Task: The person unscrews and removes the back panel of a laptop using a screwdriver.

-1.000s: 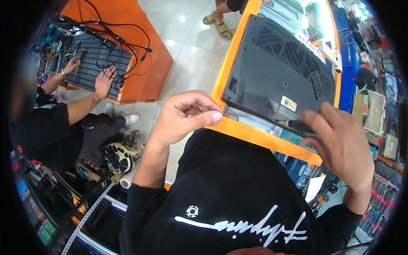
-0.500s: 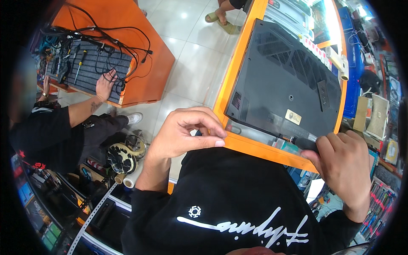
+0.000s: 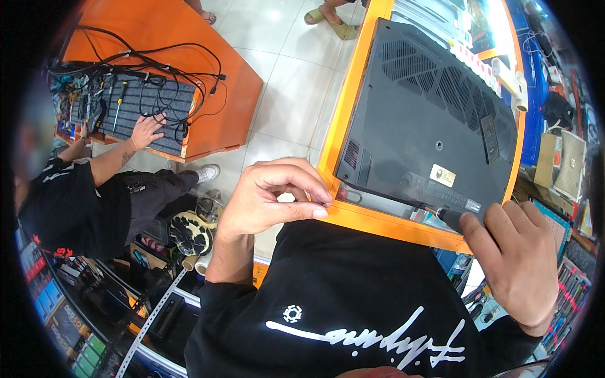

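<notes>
A dark grey laptop (image 3: 403,138) lies bottom side up on a glass counter with an orange frame (image 3: 384,226). My right hand (image 3: 520,264) is closed round the black handle of a screwdriver (image 3: 451,219), whose shaft points left toward the laptop's near edge. Whether its tip touches the laptop is hard to see. By the counter's near left corner, my left hand (image 3: 271,198) pinches thumb and forefinger together. Something tiny and dark may sit between those fingertips, too small to name. A small dark oblong piece (image 3: 489,137) rests on the laptop's right side.
Across the aisle, a co-worker's hand (image 3: 147,130) rests on a ribbed grey mat (image 3: 170,94) with cables (image 3: 157,60) and a yellow-handled screwdriver (image 3: 120,101). A white stand (image 3: 509,82) rises beyond the laptop. Packed shelves line the right side.
My view has shifted a little, and the laptop appears slightly lower right. Both my hands keep their grips. The co-worker's hand has slid slightly left on the mat.
</notes>
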A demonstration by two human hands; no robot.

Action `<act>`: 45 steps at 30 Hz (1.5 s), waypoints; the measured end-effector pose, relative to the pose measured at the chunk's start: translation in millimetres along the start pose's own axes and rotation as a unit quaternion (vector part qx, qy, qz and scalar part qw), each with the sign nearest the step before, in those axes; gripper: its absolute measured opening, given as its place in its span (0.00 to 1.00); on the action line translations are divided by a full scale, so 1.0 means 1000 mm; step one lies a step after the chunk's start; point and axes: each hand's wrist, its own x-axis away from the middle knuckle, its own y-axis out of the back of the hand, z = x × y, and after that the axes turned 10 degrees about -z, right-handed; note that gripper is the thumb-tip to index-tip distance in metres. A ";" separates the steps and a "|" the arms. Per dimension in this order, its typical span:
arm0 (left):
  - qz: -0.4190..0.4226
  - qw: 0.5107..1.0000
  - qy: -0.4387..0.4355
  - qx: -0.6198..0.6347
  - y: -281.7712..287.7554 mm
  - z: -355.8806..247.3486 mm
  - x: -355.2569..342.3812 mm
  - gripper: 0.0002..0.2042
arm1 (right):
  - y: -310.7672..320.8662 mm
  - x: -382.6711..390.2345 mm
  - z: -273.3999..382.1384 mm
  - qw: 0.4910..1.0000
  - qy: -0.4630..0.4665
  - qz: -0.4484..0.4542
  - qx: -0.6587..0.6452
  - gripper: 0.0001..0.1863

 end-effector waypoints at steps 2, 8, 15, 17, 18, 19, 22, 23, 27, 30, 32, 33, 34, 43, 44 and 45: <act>0.009 1.000 -0.015 -0.019 0.003 0.000 -0.001 0.07 | 0.001 0.000 0.003 1.000 -0.014 0.002 -0.009 0.10; 0.001 0.999 0.039 -0.016 0.006 -0.002 0.002 0.07 | 0.003 -0.003 0.000 1.000 -0.001 0.002 -0.013 0.11; -0.013 1.000 -0.002 -0.024 0.001 -0.002 0.003 0.08 | -0.001 -0.003 0.003 0.999 -0.013 0.008 -0.041 0.12; -0.012 1.000 0.011 -0.017 0.001 -0.003 0.005 0.07 | 0.000 -0.001 0.004 0.998 -0.011 0.028 -0.048 0.13; -0.011 1.000 0.010 -0.021 0.000 -0.003 0.006 0.07 | 0.002 0.000 0.003 0.999 -0.008 0.020 -0.042 0.14; -0.016 1.000 0.009 -0.020 -0.003 -0.003 0.008 0.07 | 0.002 0.001 0.002 0.999 -0.005 0.032 -0.030 0.15; -0.020 0.999 -0.009 -0.049 -0.011 -0.001 0.010 0.07 | 0.007 0.004 -0.001 0.999 -0.026 -0.019 -0.031 0.18; -0.017 0.997 -0.023 -0.078 -0.015 0.001 0.010 0.07 | 0.008 0.005 -0.001 0.998 -0.021 -0.036 -0.038 0.18; -0.045 0.997 -0.060 0.003 -0.035 0.009 0.012 0.08 | -0.004 0.012 0.006 0.961 -0.043 -0.184 -0.202 0.21; -0.045 0.996 -0.071 0.042 -0.041 0.010 0.013 0.07 | -0.028 0.017 0.011 0.937 -0.054 -0.226 -0.261 0.22; -0.040 0.997 -0.068 0.018 -0.043 0.010 0.015 0.07 | -0.041 0.022 0.012 0.919 -0.072 -0.257 -0.291 0.22; -0.034 0.997 -0.070 0.001 -0.043 0.009 0.015 0.07 | -0.045 0.025 0.012 0.917 -0.072 -0.258 -0.294 0.22; -0.035 0.997 -0.064 -0.004 -0.044 0.009 0.014 0.07 | -0.049 0.026 0.012 0.913 -0.070 -0.263 -0.305 0.23; -0.046 0.997 -0.063 0.002 -0.061 0.001 0.012 0.07 | -0.067 0.032 0.014 0.872 -0.080 -0.328 -0.356 0.22; -0.054 0.997 -0.054 0.026 -0.062 0.000 0.012 0.07 | -0.068 0.034 0.013 0.860 -0.089 -0.347 -0.364 0.21; -0.061 0.995 -0.048 0.055 -0.062 -0.001 0.012 0.06 | -0.069 0.035 0.013 0.860 -0.087 -0.347 -0.365 0.21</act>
